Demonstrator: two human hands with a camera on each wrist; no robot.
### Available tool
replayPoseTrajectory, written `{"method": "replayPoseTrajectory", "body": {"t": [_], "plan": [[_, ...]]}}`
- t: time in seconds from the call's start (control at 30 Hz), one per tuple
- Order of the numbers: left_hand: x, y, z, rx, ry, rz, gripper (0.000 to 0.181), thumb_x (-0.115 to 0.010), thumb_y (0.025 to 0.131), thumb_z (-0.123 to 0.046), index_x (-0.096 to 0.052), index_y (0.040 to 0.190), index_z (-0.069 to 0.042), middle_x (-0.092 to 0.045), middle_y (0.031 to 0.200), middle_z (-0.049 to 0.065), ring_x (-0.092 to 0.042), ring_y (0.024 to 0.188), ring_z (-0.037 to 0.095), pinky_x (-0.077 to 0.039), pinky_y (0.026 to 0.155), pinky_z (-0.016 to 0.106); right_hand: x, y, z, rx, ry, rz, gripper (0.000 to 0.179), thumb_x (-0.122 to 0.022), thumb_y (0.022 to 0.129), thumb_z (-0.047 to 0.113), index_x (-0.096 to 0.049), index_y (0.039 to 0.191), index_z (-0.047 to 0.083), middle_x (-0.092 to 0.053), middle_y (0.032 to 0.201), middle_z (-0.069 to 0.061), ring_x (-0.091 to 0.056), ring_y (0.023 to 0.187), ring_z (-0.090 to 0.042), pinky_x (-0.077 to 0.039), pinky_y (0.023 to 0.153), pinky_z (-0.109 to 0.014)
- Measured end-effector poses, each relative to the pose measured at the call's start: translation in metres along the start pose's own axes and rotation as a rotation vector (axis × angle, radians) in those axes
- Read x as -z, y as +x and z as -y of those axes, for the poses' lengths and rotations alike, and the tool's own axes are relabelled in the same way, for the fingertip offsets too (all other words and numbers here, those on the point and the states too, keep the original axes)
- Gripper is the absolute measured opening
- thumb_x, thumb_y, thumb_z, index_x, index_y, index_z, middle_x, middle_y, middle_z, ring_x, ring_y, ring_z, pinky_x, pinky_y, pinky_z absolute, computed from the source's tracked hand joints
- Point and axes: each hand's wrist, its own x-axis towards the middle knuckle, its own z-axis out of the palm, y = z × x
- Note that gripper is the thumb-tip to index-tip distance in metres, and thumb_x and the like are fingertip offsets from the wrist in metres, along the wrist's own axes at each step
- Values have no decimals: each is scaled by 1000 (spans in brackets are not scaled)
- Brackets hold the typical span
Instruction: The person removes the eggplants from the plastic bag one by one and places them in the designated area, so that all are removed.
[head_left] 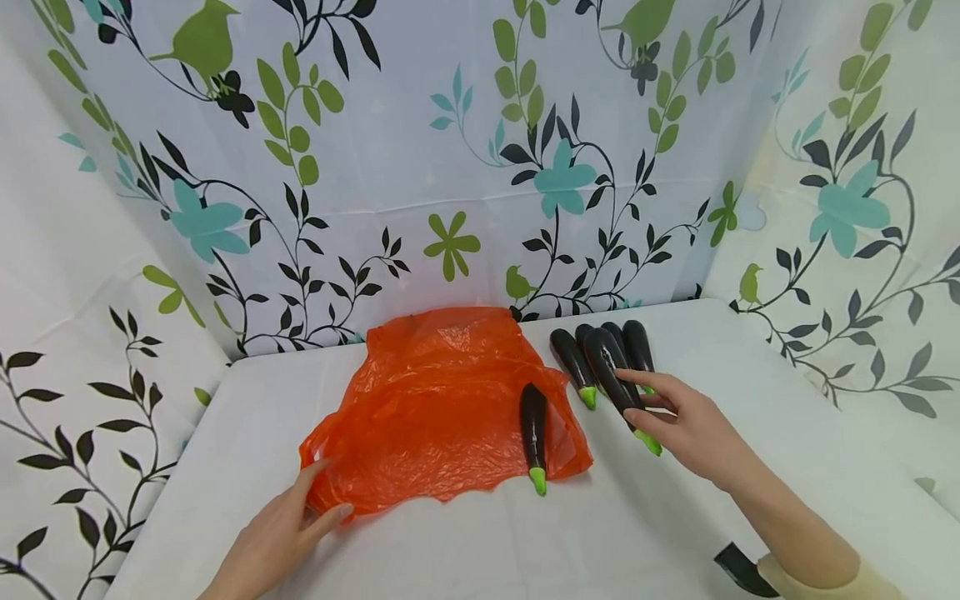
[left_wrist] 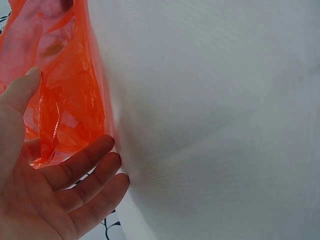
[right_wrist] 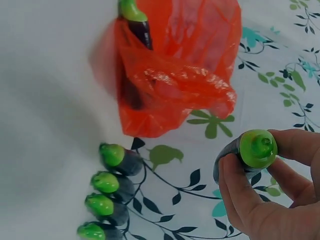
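An orange plastic bag [head_left: 442, 400] lies on the white table, its near edge crumpled. At its left end is my left hand [head_left: 273, 529], thumb and fingers spread apart and touching the bag's edge; the left wrist view shows the thumb [left_wrist: 25, 87] against the film. One eggplant [head_left: 533, 433] with a green stem end rests at the bag's right part, its stem end sticking out past the edge. My right hand [head_left: 686, 429] holds another eggplant [right_wrist: 257, 150] between thumb and fingers, raised near a row of eggplants.
Several dark eggplants [head_left: 572, 362] lie side by side at the back right of the table [head_left: 600, 533]. A curtain [head_left: 465, 150] printed with leaves and birds hangs behind and at both sides. A black strip [head_left: 744, 571] shows by the right forearm.
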Motion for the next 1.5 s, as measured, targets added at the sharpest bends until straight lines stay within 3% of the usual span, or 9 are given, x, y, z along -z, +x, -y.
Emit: {"method": "replayPoseTrajectory", "body": {"t": [0.53, 0.73, 1.0, 1.27, 1.5], "plan": [[0, 1, 0, -3, 21, -6, 86, -64, 84, -63, -36, 144, -8, -59, 91, -1, -55, 81, 15, -51, 67, 35, -17, -8, -42, -34, -67, 111, 44, -69, 92, 17, -57, 134, 12, -51, 133, -23, -63, 107, -37, -58, 74, -38], [0, 2, 0, -1, 11, -4, 86, -64, 84, -63, -36, 144, -8, -59, 92, -1, -56, 82, 15, -52, 68, 37, -22, -12, -48, -35, -73, 121, 44, -71, 90, 15, -59, 132, 11, -52, 133, -24, -65, 103, -34, -58, 72, -36], [0, 3, 0, 10, 7, 13, 86, -65, 84, -61, -35, 144, -7, -58, 92, -1, -55, 84, 17, -53, 72, 41, -27, -10, -61, 23, -131, 127, 43, -71, 89, 11, -60, 130, 9, -54, 129, -24, -67, 97, -30, -58, 73, -35], [0, 3, -1, 22, 11, 18, 88, -65, 84, -63, -35, 144, -6, -59, 94, 0, -55, 86, 18, -54, 75, 46, -30, -9, -64, -12, -169, 171, 48, -74, 87, 14, -58, 132, 11, -52, 129, -24, -65, 92, -25, -57, 75, -40], [0, 3, -1, 30, 7, 21, 88, -65, 83, -62, -35, 144, -6, -59, 94, 0, -55, 86, 18, -54, 75, 46, -33, -6, -68, 15, -189, 186, 51, -73, 87, 12, -55, 135, 9, -51, 129, -25, -62, 89, -19, -57, 72, -33]]}}
